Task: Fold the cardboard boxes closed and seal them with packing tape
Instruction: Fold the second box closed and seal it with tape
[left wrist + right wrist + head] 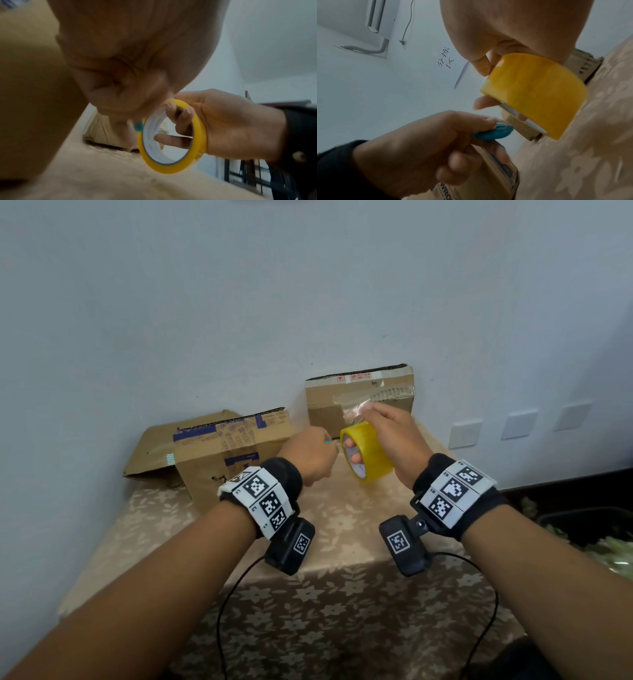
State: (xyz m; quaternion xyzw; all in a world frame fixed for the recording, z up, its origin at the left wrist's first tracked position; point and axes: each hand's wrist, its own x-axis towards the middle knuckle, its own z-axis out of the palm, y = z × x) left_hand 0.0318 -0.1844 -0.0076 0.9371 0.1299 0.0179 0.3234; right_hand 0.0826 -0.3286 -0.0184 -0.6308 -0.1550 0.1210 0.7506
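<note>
My right hand (387,436) holds a yellow roll of packing tape (373,462) in the air above the table, fingers hooked through its white core and thumb on the outer face (536,92). My left hand (313,453) is just left of the roll and pinches a small teal tool (328,441), whose tip sits at the roll's edge (493,132). A cardboard box with purple printed tape (233,453) stands tilted at the left, one flap out. A second cardboard box (359,398) stands against the wall behind the roll, with clear tape across it.
The table wears a beige floral cloth (342,594) and is pushed against a pale wall. White wall plates (519,424) are at the right. A dark bin with greenish contents (582,529) stands past the table's right edge. Wrist camera cables hang below my forearms.
</note>
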